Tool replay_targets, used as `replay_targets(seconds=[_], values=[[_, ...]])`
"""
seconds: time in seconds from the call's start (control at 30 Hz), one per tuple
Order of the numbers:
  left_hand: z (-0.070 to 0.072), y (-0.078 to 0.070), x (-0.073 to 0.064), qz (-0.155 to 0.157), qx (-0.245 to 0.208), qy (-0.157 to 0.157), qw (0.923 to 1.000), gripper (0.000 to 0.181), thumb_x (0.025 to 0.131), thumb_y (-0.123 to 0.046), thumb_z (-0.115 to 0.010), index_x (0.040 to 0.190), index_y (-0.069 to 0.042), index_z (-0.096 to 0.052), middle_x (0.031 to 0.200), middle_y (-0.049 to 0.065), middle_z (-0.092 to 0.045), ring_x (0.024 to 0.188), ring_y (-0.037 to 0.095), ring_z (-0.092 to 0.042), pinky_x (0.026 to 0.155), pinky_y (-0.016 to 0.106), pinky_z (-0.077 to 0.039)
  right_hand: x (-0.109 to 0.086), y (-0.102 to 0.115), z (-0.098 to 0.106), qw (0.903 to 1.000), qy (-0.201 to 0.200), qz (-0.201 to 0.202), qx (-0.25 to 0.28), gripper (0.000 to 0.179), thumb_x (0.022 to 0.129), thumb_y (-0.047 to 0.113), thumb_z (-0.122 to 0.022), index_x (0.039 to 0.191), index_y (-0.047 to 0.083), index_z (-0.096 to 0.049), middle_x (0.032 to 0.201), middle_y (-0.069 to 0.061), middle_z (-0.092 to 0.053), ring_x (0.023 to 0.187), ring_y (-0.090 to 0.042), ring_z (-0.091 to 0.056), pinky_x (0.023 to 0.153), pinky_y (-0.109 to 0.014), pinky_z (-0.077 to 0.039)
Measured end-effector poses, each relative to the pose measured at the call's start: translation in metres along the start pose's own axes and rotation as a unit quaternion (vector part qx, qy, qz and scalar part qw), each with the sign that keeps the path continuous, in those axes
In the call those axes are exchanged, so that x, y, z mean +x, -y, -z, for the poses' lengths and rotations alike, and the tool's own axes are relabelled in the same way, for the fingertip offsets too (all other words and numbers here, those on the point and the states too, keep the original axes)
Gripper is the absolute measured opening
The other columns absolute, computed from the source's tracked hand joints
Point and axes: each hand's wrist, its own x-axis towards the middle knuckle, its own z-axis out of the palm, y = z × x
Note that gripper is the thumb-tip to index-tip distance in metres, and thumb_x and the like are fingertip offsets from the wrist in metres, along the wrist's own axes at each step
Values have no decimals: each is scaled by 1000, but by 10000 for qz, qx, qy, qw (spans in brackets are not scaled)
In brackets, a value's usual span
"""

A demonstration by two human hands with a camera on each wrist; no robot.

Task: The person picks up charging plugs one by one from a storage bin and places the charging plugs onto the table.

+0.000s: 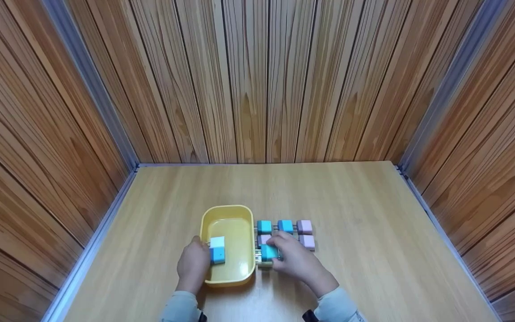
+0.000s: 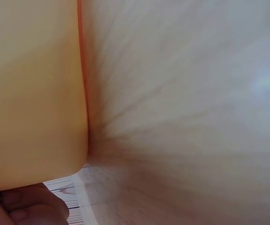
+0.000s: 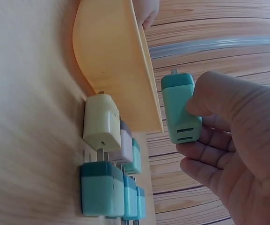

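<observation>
My right hand (image 1: 297, 259) pinches a teal USB wall charger (image 3: 179, 108) between thumb and fingers. Its metal prongs point toward the yellow bin (image 1: 228, 213), and two USB slots show on its other end. The charger is raised just outside the bin's right rim. On the bin's left side, my left hand (image 1: 193, 264) grips the rim; in the left wrist view its curled fingers (image 2: 36, 206) show beside the bin wall. Inside the bin, near that hand, lie a white charger (image 1: 217, 242) and a blue charger (image 1: 217, 255).
Right of the bin, several chargers stand in rows, among them a teal one (image 1: 264, 226), a blue one (image 1: 285, 226) and a pink one (image 1: 304, 226). A cream charger (image 3: 102, 122) sits close against the bin's side. Wood-patterned walls (image 1: 257, 80) enclose the tabletop.
</observation>
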Motion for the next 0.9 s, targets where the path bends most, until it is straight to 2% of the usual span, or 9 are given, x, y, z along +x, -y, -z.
replay_targets(seconds=[0.17,0.33,0.53,0.77,0.9], values=[[0,0,-2,119,-163,160,9997,49,109,-23,-36,150,4,-41,133,23,-62,109,31,-64,98,57,-50,-4,-6,2,9993,110,-311,153,46,86,18,-74,131,13,-66,137,0,-57,127,-19,-55,109,-43,-46],[1,0,-2,125,-257,171,9994,51,110,-23,-34,153,4,-37,138,24,-59,115,33,-63,101,58,-48,-9,-12,5,9986,58,-446,281,49,86,17,-73,134,18,-65,134,5,-56,123,-14,-54,108,-42,-47],[2,0,0,198,-311,217,9991,53,110,-24,-34,155,3,-33,148,26,-52,131,40,-56,107,59,-43,-11,-24,6,9992,-51,-358,169,45,86,15,-73,130,12,-67,130,1,-57,118,-16,-55,106,-43,-47],[2,1,1,192,-384,226,9988,52,110,-25,-35,154,2,-36,144,25,-55,125,38,-59,105,59,-45,-16,-36,8,9991,-42,-412,123,44,88,16,-73,130,10,-66,131,1,-57,124,-19,-55,109,-45,-45],[2,1,0,28,-261,86,9996,49,109,-23,-36,150,4,-42,137,25,-60,121,39,-62,100,59,-48,-19,-40,10,9989,-64,-458,4,44,89,14,-74,131,9,-65,137,-7,-56,129,-25,-53,111,-48,-43]])
